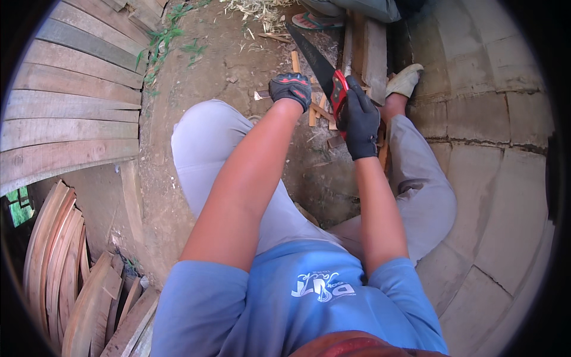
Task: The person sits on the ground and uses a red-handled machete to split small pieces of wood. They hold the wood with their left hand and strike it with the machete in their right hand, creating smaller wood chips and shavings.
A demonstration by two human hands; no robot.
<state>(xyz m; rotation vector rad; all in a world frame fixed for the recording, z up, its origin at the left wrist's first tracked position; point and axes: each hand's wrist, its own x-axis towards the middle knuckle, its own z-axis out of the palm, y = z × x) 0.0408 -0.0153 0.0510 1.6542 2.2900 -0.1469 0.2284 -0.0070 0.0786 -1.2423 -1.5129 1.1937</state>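
Observation:
My right hand (361, 122), in a dark glove, is wrapped round the red and black handle of a hand saw (316, 58). Its dark blade points up and to the left, away from me. To its left, my left hand (289, 90), in a black glove with red trim, is closed over a thin wooden strip (260, 95). The strip's pale end sticks out left of the glove, and its middle is hidden under the fingers. Short light wood pieces (313, 114) lie on the ground between my hands. Whether the blade touches wood, I cannot tell.
Long boards (373, 56) lie ahead, near another person's sandalled foot (318, 21). Wood shavings (262, 11) cover the far ground. A plank wall (71, 98) stands at left, with stacked curved boards (53, 262) below it. A block wall (476, 119) is at right.

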